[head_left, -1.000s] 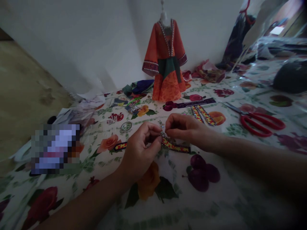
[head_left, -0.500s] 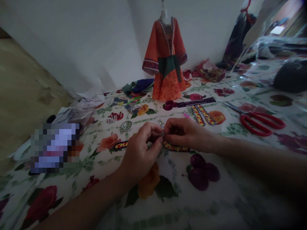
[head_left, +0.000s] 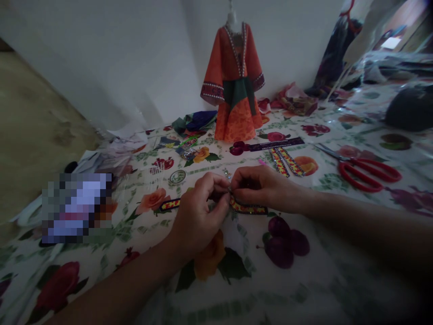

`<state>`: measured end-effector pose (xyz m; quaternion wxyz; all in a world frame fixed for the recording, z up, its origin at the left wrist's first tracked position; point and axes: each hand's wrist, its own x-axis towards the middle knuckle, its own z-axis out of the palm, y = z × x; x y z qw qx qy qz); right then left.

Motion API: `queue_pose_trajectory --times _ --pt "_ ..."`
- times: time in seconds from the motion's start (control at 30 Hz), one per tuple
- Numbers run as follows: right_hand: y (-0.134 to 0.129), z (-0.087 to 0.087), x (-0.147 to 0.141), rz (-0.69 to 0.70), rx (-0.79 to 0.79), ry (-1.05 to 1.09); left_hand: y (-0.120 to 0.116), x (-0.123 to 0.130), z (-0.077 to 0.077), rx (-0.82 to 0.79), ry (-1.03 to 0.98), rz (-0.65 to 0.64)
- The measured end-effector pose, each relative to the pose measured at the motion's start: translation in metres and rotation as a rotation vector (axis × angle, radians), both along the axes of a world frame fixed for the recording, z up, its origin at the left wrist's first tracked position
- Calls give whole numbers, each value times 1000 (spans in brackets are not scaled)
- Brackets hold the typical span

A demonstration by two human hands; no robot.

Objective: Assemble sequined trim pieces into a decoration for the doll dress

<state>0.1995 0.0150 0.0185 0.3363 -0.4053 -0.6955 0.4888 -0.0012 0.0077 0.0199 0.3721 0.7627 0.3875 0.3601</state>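
"From the head view, where do we find our hands?"

"In front of the small orange-and-green dress with wide beaded sleeves [head_left: 237, 85], on our side of it. Our left hand [head_left: 203, 205] has its back partly turned up, the forearm slanting in from our left."

"And the fingers?"

"We have them bent, thumb and forefinger closed in a pinch on the narrow yellow-and-red patterned strip with a dark, glittery border [head_left: 250, 209]. That strip lies in front of the dress too, its middle hidden by our left hand, one end out to each side."

"How do we hold the right?"

"Our right hand [head_left: 259, 187] comes in from the right, the forearm nearly level, knuckles arched, fingers curled. Its fingertips are drawn together close by the left's, right at the strip; whatever they pinch is too small for us to tell."

"What else do we see around?"

"Two similar yellow-and-red strips [head_left: 284, 162] lie in front of the dress and to its right, below a dark purple beaded strip [head_left: 277, 144]. Farther right of the dress are metal scissors with large red handles [head_left: 370, 174], all on the white tablecloth printed with fruit and flowers [head_left: 142, 280]."
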Motion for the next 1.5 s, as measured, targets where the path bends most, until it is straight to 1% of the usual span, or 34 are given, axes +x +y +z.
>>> queue_pose_trajectory --times 0.33,0.7,1.03,1.5 --pt "-1 -1 1 8 -14 -10 -1 -1 1 -56 -39 -5" --pt "-1 -1 0 17 -17 10 0 1 3 -47 -34 -13" --pt "-2 -1 2 23 -8 -9 1 1 1 -100 -56 2" --pt "-2 -1 0 16 -31 4 1 1 2 -90 -63 -2"
